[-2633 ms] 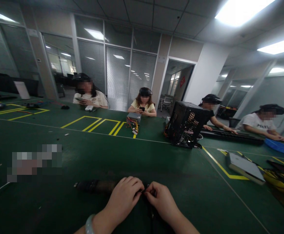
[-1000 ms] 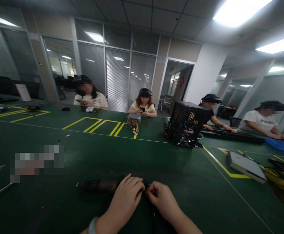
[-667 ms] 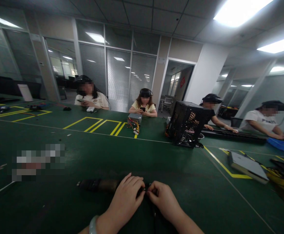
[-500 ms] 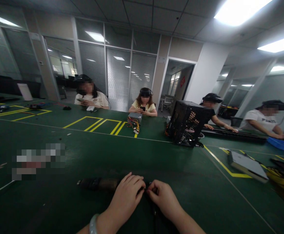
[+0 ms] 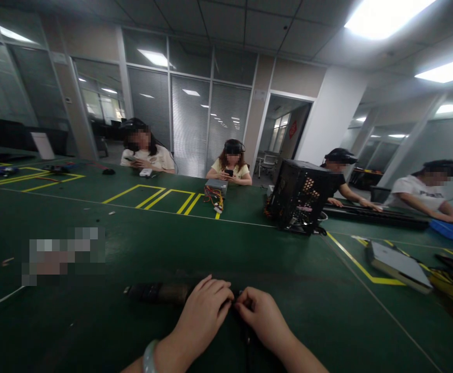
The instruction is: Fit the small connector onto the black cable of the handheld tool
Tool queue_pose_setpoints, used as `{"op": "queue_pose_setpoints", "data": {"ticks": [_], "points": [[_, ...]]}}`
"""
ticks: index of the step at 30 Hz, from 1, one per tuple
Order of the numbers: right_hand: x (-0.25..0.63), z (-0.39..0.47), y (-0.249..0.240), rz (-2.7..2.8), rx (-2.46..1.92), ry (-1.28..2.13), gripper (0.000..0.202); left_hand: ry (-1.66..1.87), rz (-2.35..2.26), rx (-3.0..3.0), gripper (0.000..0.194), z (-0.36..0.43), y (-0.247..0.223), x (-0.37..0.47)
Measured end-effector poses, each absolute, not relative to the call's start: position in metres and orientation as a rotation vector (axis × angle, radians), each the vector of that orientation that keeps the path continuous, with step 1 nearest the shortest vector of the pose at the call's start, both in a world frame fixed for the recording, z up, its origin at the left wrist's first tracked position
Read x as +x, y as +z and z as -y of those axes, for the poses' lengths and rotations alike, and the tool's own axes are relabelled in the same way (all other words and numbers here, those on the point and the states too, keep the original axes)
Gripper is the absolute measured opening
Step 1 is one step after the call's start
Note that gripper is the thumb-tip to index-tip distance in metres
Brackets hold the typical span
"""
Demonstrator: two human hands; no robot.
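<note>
A dark electric screwdriver lies on the green table with its metal tip pointing left. My left hand is curled over its rear end and hides that part. Just to the right, my right hand is closed in a pinch by the same end, fingertips almost meeting those of my left hand. Whatever small piece sits between the right fingers is too dark and covered to make out. A dark cord runs down toward me beneath the right hand.
Ahead on the right stands an open black computer case. A power supply with coloured wires sits mid-table. A silver flat box rests at right, a blue tray farther off. Several people sit across the table. A white cable lies left.
The view has shifted very slightly. Both hands and the screwdriver keep nearly the same place and pose.
</note>
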State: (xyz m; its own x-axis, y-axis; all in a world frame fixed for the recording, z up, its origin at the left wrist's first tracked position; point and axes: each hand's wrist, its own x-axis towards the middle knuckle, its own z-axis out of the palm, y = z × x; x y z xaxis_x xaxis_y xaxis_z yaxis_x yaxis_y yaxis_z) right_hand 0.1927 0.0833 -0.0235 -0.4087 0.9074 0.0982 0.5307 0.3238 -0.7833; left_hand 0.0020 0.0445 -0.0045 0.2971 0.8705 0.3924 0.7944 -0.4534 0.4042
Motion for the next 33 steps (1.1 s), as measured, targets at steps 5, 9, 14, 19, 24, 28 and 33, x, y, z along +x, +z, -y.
{"op": "queue_pose_setpoints", "data": {"ticks": [5,9,14,19,24,28,33], "points": [[0.1916,-0.083,-0.0237,2.071,-1.27,0.897,0.005,0.859,-1.542,2.421,0.023,-0.0428,-0.0025,0.0018],[0.1915,-0.0838,-0.0236,2.084,-1.281,0.869,0.006,0.911,-1.552,2.388,0.021,-0.0409,-0.0013,0.0037],[0.1912,-0.0829,-0.0201,2.081,-1.285,0.883,0.006,0.928,-1.57,2.367,0.014,-0.0424,-0.0038,0.0037],[0.1906,-0.0829,-0.0217,2.07,-1.281,0.885,0.006,0.911,-1.566,2.402,0.018,-0.045,-0.0089,0.0017],[0.1905,-0.0827,-0.0206,2.068,-1.281,0.877,0.006,0.91,-1.568,2.394,0.02,-0.0435,-0.0081,0.0026],[0.1906,-0.0816,-0.017,2.079,-1.288,0.874,0.006,0.91,-1.601,2.369,0.018,-0.0429,-0.006,0.0038],[0.1907,-0.0809,-0.0161,2.085,-1.308,0.868,0.006,0.857,-1.591,2.401,0.017,-0.0446,-0.0057,0.0028]]}}
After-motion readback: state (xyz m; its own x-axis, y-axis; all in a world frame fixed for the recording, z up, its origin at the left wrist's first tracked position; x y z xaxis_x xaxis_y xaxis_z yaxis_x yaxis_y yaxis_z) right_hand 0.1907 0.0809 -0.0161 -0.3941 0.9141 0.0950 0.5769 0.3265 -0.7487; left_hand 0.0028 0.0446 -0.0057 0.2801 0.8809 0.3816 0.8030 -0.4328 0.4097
